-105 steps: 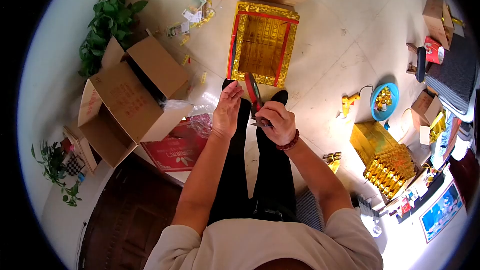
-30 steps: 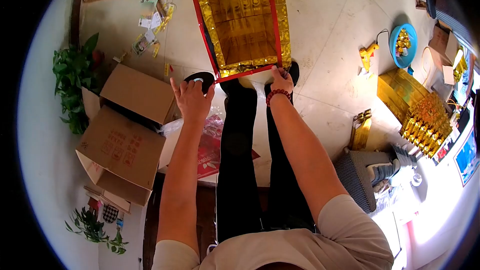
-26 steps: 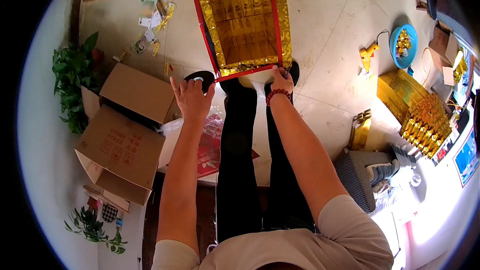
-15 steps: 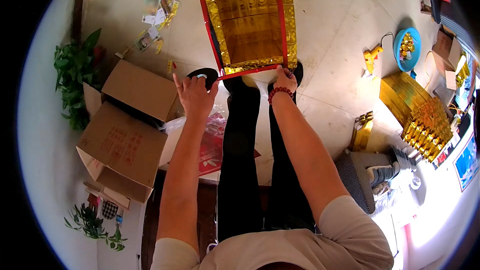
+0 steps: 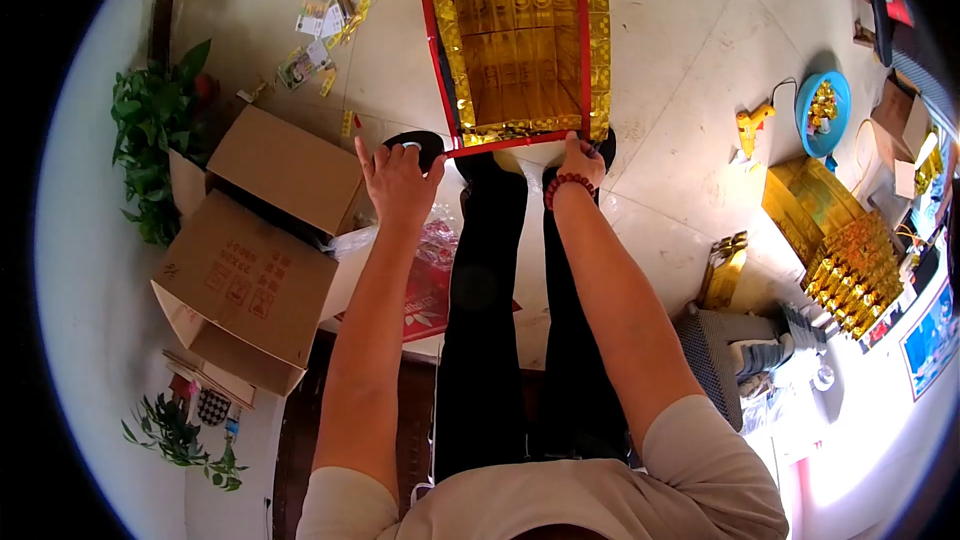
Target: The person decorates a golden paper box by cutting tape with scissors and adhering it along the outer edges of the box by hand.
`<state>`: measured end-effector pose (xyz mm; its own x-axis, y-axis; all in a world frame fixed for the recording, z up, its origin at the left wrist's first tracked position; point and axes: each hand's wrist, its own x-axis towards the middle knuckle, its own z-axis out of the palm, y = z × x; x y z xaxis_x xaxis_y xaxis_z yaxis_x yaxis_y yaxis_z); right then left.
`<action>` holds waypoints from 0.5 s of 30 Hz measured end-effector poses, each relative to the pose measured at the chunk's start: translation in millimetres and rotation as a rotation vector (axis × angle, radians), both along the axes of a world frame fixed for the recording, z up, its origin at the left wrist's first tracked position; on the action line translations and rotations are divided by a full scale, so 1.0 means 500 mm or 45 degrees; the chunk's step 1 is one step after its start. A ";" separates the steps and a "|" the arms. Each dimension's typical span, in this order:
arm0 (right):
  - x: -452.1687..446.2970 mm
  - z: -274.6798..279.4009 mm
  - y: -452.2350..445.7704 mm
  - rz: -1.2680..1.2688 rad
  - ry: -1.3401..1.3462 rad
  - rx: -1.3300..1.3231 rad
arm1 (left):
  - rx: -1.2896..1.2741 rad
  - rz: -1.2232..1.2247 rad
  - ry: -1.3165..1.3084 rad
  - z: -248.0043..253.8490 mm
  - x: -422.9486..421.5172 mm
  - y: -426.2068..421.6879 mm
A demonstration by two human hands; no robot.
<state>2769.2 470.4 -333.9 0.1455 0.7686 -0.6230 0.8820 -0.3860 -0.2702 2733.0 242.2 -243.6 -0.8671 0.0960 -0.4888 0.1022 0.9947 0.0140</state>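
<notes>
A box lined with gold foil (image 5: 520, 125) stands open in front of my feet, its rim edged with red strips. A narrow red tape strip (image 5: 508, 144) runs taut along its near edge, between my two hands. My left hand (image 5: 398, 185) holds a dark-sided roll of tape (image 5: 430, 145) with a pale core, some fingers hooked at the core and the index finger stretched out. At the near right corner, my right hand (image 5: 582, 162), with a red bead bracelet (image 5: 568, 186) on the wrist, pinches the strip's other end against the rim.
Cardboard boxes (image 5: 250, 280) lie open at the left beside a green plant (image 5: 155, 145). Printed paper scraps (image 5: 320, 15) are scattered on the floor. At the right are a yellow glue gun (image 5: 752, 128), a blue basin (image 5: 835, 130) with gold pieces, and gold foil stacks (image 5: 850, 285).
The view has shifted a little, so the box and both hands appear slightly further right. Both hands keep their hold on the tape, and the strip still spans the near edge.
</notes>
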 end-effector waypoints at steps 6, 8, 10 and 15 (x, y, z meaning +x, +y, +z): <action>0.042 0.008 0.043 -0.405 0.248 -0.539 | -0.012 -0.009 0.019 -0.019 -0.006 -0.006; 0.044 0.018 0.060 -0.300 0.520 -0.766 | 0.015 -0.010 0.054 -0.027 -0.003 -0.010; 0.058 0.003 0.080 -0.311 0.520 -0.835 | 0.038 0.018 0.020 -0.033 -0.004 -0.012; 0.057 0.003 0.126 -0.334 0.648 -1.282 | 0.045 0.034 -0.003 -0.041 -0.009 -0.014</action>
